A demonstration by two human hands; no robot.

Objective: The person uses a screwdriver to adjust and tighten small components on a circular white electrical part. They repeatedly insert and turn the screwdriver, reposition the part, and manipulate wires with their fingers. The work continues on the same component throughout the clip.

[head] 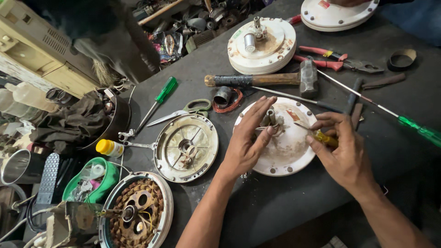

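Single head-worn view, looking steeply down, close over cluttered workbench [275,206]
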